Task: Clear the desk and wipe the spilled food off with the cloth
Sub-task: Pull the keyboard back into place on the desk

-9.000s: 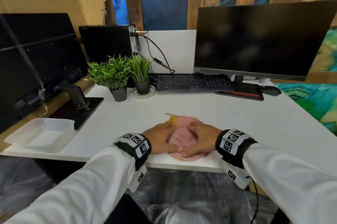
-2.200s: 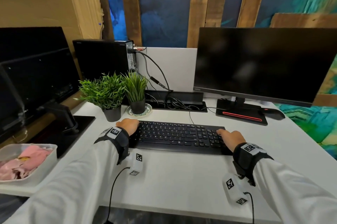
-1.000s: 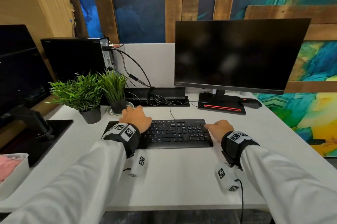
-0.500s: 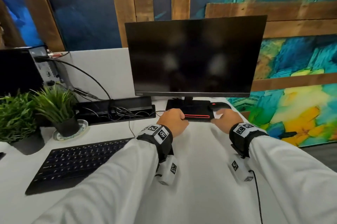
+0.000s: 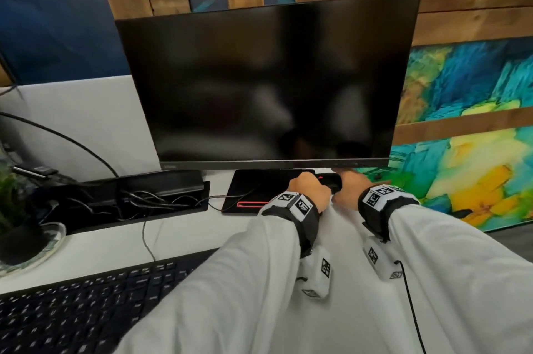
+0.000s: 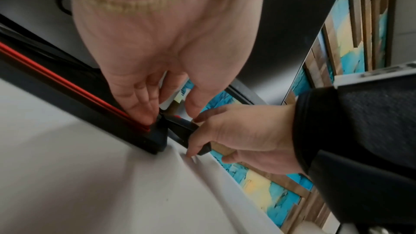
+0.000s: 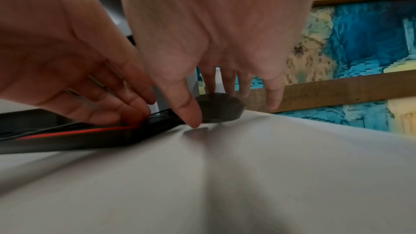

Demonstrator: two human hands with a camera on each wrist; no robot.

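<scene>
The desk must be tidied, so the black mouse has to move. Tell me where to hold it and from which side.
Take the mouse across its low, rounded flanks, thumb on the near side and fingers over the far side, right hand coming from above and the right: the monitor base crowds its left side.
</scene>
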